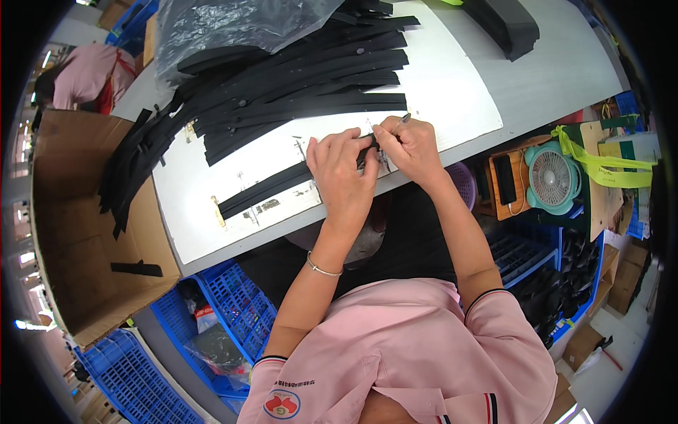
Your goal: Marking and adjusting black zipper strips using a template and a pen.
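At far left, beside the desk (pixel 579 60): cardboard box (pixel 78 155), one loose black piece (pixel 138 269) inside. Next, from box edge across white board (pixel 452 71): heap of flat black strips (pixel 304 78), roughly parallel, presumably for easy picking; clear plastic bag (pixel 233 21) over its far part. Nearer, along board's near side: single black strip (pixel 265 189), laid lengthwise over dark marks, perhaps for alignment. Upon it: left hand (pixel 342 173), fingers half bent, apparently steadying; pinched or merely pressed, impossible to tell. Adjoining: right hand (pixel 413 148), fingers closed round slim pen (pixel 404 118). Far right: teal fan (pixel 553 177).
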The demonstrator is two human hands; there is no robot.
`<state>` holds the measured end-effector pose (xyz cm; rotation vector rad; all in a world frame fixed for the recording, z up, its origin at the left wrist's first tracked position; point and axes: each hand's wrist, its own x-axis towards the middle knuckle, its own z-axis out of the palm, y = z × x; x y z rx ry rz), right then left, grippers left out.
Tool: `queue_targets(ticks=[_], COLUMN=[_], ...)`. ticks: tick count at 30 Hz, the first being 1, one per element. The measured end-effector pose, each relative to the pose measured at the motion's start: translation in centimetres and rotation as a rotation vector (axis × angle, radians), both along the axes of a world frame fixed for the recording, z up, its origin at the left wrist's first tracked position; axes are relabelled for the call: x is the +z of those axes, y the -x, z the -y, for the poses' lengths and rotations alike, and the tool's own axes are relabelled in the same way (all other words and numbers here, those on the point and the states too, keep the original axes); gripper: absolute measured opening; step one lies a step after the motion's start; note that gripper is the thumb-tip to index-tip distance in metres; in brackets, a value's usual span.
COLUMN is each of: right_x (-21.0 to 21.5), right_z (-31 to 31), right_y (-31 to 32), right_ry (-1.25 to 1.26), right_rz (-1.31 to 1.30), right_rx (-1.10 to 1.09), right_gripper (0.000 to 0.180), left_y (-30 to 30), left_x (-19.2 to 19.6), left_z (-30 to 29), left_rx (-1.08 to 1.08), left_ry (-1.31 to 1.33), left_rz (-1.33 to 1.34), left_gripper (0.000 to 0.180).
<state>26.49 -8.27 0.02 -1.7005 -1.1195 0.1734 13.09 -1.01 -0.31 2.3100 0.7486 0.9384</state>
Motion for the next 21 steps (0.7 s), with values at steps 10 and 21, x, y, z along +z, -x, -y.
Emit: queue_targets(ticks=[10, 21], right_x=[-0.3, -1.1], right_z=[1.2, 0.7], right_y=[-0.1, 0.2], right_ry=[0.018, -0.158], right_rz=[-0.215, -0.389], right_rx=[-0.030, -0.099], right_gripper=[0.024, 0.022], left_y=[2.5, 2.9], left_x=[-0.1, 1.9], left_z=[0.3, -10.8], left_rx=[-0.062, 0.038], left_ry=[-0.073, -0.136], left_rz=[-0.243, 0.152], left_gripper=[0.054, 0.047])
